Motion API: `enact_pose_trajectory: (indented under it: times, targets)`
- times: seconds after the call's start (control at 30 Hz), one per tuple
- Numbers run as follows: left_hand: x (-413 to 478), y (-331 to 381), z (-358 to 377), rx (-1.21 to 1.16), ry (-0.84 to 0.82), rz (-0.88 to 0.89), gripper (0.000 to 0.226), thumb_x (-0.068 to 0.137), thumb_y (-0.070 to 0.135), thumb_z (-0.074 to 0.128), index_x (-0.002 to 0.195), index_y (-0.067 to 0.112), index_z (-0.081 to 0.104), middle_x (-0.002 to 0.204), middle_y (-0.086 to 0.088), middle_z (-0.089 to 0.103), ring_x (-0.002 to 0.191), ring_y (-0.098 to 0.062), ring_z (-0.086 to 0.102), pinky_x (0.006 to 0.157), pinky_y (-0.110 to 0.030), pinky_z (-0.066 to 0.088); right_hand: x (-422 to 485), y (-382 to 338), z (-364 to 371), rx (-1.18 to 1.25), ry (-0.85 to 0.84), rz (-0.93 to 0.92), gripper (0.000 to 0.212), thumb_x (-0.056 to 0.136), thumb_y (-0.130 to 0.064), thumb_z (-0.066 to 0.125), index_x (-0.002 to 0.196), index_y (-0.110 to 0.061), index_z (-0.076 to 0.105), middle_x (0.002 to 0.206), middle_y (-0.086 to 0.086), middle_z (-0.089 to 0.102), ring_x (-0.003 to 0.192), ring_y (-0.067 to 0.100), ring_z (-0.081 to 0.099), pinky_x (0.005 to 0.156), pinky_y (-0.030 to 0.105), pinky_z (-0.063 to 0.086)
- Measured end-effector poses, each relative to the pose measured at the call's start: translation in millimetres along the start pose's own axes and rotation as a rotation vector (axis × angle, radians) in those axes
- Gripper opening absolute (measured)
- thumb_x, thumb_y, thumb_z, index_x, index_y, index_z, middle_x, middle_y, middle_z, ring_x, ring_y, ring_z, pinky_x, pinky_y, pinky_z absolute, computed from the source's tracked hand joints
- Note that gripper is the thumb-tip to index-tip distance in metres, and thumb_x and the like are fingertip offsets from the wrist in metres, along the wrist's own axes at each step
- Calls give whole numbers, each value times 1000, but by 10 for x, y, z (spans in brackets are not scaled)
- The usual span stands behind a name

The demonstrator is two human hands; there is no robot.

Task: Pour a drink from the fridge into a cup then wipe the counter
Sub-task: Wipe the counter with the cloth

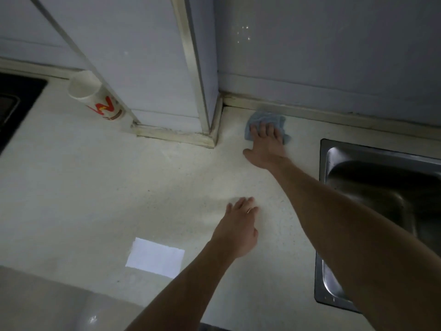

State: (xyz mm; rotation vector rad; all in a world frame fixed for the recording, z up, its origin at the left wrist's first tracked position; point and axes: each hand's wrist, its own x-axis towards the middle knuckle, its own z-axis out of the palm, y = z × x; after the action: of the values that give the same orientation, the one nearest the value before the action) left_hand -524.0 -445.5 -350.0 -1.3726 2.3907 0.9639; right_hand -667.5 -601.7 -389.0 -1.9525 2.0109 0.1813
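Bare forearms, 2 of them, reach up from the bottom edge across a pale, finely speckled counter (95, 187) with a smooth, stone-like face. The left hand (238, 225) lies palm down in the middle of the counter with its fingers straight and slightly spread, holding nothing. Whether it rests on the surface or hangs just above it cannot be told.

Farther back, the right hand (265, 146) presses flat on a crumpled blue cloth (265, 120). Its 4 fingers are straight on top of the soft fabric and the thumb is spread out to the left on the bare counter. The cloth sits in the back corner, just beside the grimy skirting strip where the counter meets the grey wall (334, 56) and a square column (167, 80) edged in metal trim.

A white paper cup (95, 96), tapered and printed in red and yellow with a brown band near its base, stands left of the column, close against it and well apart from both hands.

At the right edge a stainless-steel sink (381, 187) with rounded corners is sunk into the counter. A glossy black hob (14, 103) shows at the far left. A bright rectangular patch (155, 256) of light lies on the counter near the left forearm.
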Motion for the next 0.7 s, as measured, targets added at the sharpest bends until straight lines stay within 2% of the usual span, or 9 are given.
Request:
enact_pose_trajectory:
  times: [0.1,0.27,0.53,0.7]
  targets:
    - [-274,-36,85,4,68,-33,53,100,18,39,151,8,28,162,-6,16,150,-23,13,123,-41,13,-86,-199,45,-30,-37,-53,83,93,-50,46,155,-17,2,162,14,-6,149,36,-5,121,47,0]
    - [-788,-192,273,50,99,-49,45,99,18,40,142,6,40,158,-8,25,146,-23,22,120,-41,22,-491,-427,172,-47,-67,-88,81,94,-45,46,156,-18,1,162,12,-9,149,32,-9,121,44,-4]
    - [-1584,-570,642,93,92,-76,45,95,18,41,137,5,43,158,-10,18,143,-27,21,115,-41,27,-1607,-788,505,-17,-104,-64,82,92,-35,50,156,-19,0,162,11,-10,149,32,-13,121,44,-6]
    - [-1929,-809,769,96,73,-36,56,90,14,43,144,1,33,159,-14,13,143,-31,19,117,-39,21,-2394,-1071,789,9,-132,-4,83,89,-32,50,156,-19,1,162,11,-10,149,32,-13,120,45,-7]
